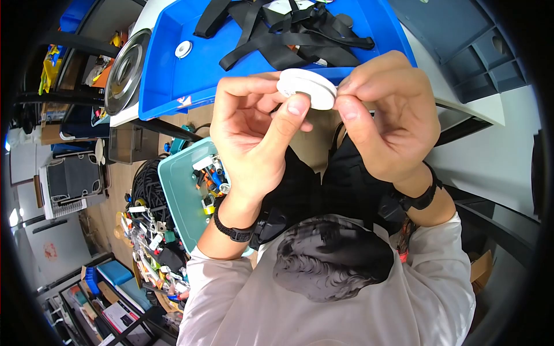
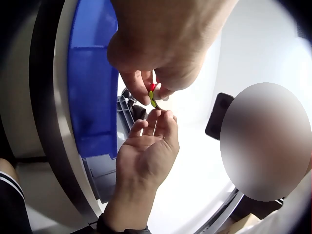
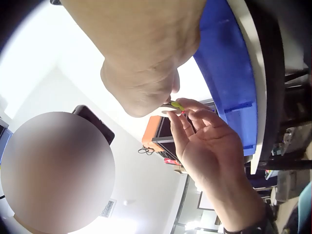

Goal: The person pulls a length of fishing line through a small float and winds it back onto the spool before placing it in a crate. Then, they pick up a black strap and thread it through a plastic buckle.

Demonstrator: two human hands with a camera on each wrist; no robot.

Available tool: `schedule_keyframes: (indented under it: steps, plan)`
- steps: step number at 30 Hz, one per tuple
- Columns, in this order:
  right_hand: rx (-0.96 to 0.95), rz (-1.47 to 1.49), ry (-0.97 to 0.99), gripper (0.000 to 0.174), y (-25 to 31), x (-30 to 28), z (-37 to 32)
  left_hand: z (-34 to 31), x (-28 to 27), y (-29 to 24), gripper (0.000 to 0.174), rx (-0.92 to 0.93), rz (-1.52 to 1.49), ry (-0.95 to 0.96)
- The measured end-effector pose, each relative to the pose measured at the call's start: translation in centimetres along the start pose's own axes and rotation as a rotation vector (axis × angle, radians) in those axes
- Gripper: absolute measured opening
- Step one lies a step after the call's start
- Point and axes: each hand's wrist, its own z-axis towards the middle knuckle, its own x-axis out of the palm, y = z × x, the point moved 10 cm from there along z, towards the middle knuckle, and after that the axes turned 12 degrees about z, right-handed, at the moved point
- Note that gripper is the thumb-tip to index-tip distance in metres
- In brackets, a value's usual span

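Both hands are pinching the white disc [image 1: 307,87] in the air over the near edge of the blue bin [image 1: 167,63]: the left hand [image 1: 254,138] is thumbing its rim while the right hand [image 1: 386,115] is nipping the opposite edge. It's looking light, rigid and kinda slick to me, so I'm guessing gripping it by the rim is the safest bet.
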Motion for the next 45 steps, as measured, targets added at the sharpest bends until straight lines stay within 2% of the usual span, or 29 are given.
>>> schedule_keyframes:
  steps: [9,11,16,25,28,30,33,34,37,41,43,45]
  plan:
    - [-0.113,-0.157,0.049,0.029,0.8,0.6,0.1,0.0,0.5,-0.1,0.041,-0.025,-0.051,-0.023]
    - [-0.168,-0.118,-0.133,0.026,1.1,-0.4,0.0,0.1,0.5,-0.8,0.041,0.062,0.049,0.0]
    - [-0.174,-0.096,-0.158,0.026,0.9,-0.7,-0.2,0.1,0.2,-1.4,0.041,0.135,0.103,-0.017]
    - [-0.109,0.105,-0.143,0.035,0.0,-0.5,-0.7,-0.1,-0.2,-2.5,0.04,0.234,0.108,-0.05]
    - [0.009,0.093,-0.119,0.045,0.0,-0.2,-0.3,-0.1,-0.7,-3.6,0.037,0.315,0.154,-0.089]
    - [0.149,0.098,-0.147,0.044,-0.7,-0.4,-0.5,-0.1,-0.1,-4.5,0.032,0.371,0.393,0.048]
    - [0.21,0.09,-0.048,0.035,-1.2,-0.3,-1.0,-0.7,0.9,-5.6,0.034,0.375,0.464,0.138]
    - [0.205,0.122,-0.063,0.025,-0.9,-0.3,-1.2,-0.9,1.0,-5.8,0.034,0.379,0.46,0.135]
    - [0.142,0.074,-0.1,0.027,0.6,-0.2,-1.9,-1.2,1.5,-5.9,0.031,0.354,0.459,0.147]
    - [0.04,0.062,-0.147,0.026,2.5,0.0,-3.2,-2.3,2.1,-6.7,0.018,0.334,0.411,0.129]
    - [0.033,0.29,-0.275,0.029,2.7,-0.8,-4.0,-3.1,2.0,-6.0,0.016,0.181,0.373,0.108]
    - [-0.027,0.237,-0.282,0.033,3.4,-1.4,-4.4,-3.7,2.0,-6.4,0.015,0.163,0.385,0.106]
